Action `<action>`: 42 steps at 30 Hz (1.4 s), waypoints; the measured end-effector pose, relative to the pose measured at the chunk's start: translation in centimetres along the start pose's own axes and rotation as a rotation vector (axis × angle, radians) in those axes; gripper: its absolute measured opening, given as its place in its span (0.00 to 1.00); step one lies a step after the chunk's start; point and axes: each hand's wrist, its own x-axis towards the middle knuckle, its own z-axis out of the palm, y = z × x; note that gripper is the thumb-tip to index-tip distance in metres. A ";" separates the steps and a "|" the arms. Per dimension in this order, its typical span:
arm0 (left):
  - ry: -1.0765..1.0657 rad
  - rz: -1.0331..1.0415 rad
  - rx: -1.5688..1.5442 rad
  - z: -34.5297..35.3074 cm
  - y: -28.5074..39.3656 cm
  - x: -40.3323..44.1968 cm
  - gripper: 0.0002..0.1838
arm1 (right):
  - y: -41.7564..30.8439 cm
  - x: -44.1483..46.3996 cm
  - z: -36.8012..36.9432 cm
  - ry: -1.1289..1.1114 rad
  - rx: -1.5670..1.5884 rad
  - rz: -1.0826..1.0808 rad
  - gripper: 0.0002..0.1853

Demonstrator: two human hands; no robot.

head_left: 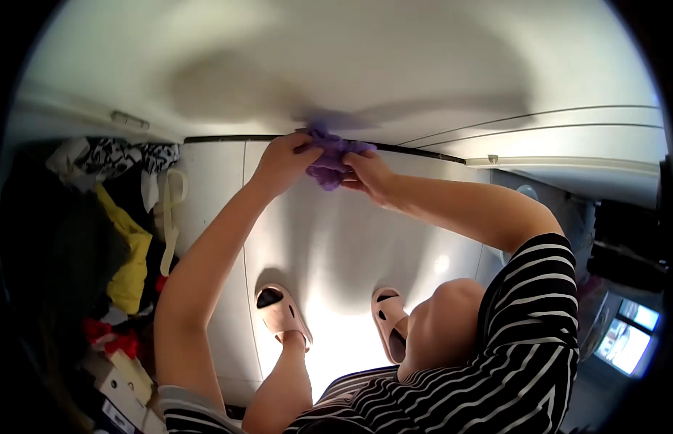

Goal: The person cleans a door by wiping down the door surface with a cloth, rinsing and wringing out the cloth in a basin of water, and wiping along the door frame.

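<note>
A crumpled purple cloth [328, 163] hangs between my two hands, close to the white door panel [351, 65]. My left hand [284, 163] grips its upper left side, thumb and fingers pinched together. On the other side, my right hand [369, 176] is closed on the cloth's right edge. Folds bunch up between the hands and droop a little below them. Whether the cloth touches the panel I cannot tell.
Clothes lie piled along the left, among them a yellow garment [127, 249] and a patterned black-and-white one [112, 159]. A box [123, 387] stands at lower left. My slippered feet [282, 315] are on the pale tiled floor [329, 239]. A bright window [626, 336] shows at right.
</note>
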 end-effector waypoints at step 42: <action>0.764 -0.139 -0.750 11.7 -9.8 8.4 0.34 | 5.4 14.3 -3.5 0.089 0.853 -0.207 0.17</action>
